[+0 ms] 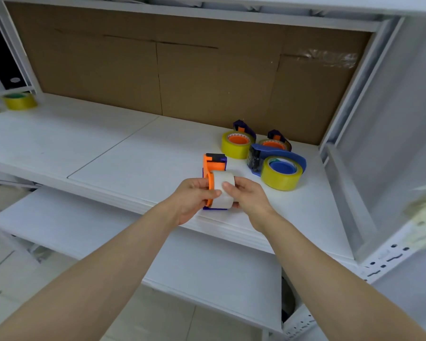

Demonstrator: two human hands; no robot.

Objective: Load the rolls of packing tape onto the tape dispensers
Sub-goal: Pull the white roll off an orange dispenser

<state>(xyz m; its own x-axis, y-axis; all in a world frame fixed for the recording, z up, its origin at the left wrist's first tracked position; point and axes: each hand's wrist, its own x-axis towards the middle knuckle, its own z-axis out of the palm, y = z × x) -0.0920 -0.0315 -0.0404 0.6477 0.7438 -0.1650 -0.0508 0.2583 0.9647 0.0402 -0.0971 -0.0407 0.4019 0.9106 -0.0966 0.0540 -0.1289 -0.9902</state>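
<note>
Both hands work at the shelf's (138, 153) front edge: my left hand (191, 199) clamps the orange dispenser (213, 163), my right hand (250, 198) grips the white tape roll (223, 189), which should be pressed squarely onto the hub.

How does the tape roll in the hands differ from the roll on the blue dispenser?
The held roll is white; the blue dispenser's roll is yellow. The white one is gripped by both hands, left and right; the yellow one rests untouched on the shelf. Each sits on a dispenser.
</note>
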